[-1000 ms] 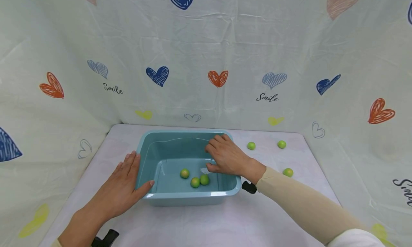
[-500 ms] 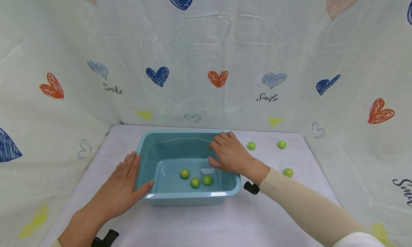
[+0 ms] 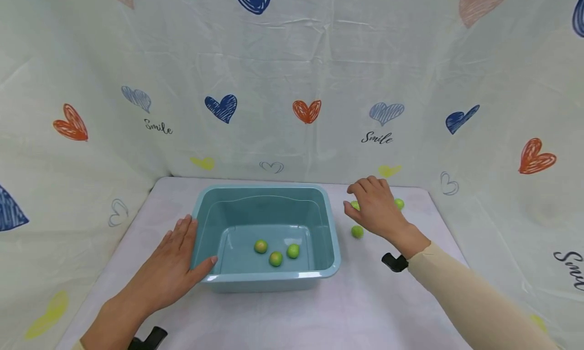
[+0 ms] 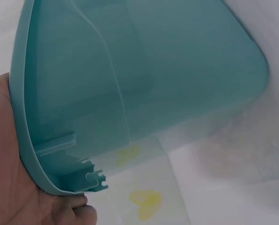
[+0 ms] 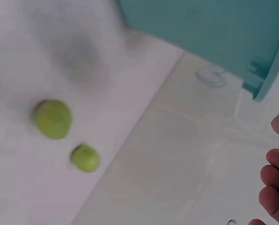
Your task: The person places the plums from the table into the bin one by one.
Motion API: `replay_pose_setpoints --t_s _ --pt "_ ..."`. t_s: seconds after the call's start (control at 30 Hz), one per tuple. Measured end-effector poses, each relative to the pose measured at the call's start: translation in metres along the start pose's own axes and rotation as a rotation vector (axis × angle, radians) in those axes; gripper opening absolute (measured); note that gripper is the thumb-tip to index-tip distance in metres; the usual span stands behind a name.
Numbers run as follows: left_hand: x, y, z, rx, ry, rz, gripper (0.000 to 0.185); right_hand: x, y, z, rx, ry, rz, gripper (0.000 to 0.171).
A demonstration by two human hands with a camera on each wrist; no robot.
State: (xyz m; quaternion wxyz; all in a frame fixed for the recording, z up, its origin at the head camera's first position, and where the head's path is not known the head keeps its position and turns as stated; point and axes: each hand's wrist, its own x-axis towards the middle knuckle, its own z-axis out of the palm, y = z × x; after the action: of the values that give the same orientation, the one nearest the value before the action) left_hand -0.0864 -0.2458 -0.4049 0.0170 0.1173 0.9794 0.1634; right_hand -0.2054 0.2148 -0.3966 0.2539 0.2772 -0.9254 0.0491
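My left hand (image 3: pixel 171 266) lies along the left side of a pale blue plastic basin (image 3: pixel 269 277), fingers straight and thumb over the near left corner of its rim. In the left wrist view the palm touches the basin's rim (image 4: pixel 18 98). Three limes lie on the basin floor: one lime (image 3: pixel 261 246) to the left, another lime (image 3: pixel 276 259) nearer me, and a third lime (image 3: pixel 293 251) to the right. Right of the basin, my right hand (image 3: pixel 380 208) hangs over the table, fingers loosely bent and holding nothing. A lime (image 3: pixel 355 205) shows between its thumb and fingers.
Another lime (image 3: pixel 357 231) sits on the white-covered table (image 3: pixel 356 299) below my right hand, and one more lime (image 3: pixel 399 203) behind it. A white curtain (image 3: pixel 337 66) printed with hearts surrounds the table's back and sides.
My right hand has left the basin and moved right, over the limes on the table. The rightmost lime in the basin has rolled slightly. My left hand has stayed at the rim.
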Motion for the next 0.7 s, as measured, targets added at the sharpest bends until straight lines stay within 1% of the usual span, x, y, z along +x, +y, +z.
replay_pose_setpoints --t_s 0.23,0.33,0.53,0.7 --pt "0.000 0.000 0.000 0.009 -0.002 0.002 0.106 -0.057 0.038 0.013 -0.006 -0.096 0.172 0.028" --pt "0.000 0.000 0.000 0.008 -0.002 0.004 0.106 -0.082 0.055 0.013 -0.022 -0.119 0.214 0.030" --pt "-0.001 -0.001 0.000 -0.006 -0.001 0.006 0.106 -0.129 0.086 0.012 -0.101 -0.189 0.246 0.038" --pt "0.000 -0.002 0.001 -0.008 -0.002 0.007 0.106 -0.164 0.099 0.020 -0.130 -0.245 0.246 0.042"
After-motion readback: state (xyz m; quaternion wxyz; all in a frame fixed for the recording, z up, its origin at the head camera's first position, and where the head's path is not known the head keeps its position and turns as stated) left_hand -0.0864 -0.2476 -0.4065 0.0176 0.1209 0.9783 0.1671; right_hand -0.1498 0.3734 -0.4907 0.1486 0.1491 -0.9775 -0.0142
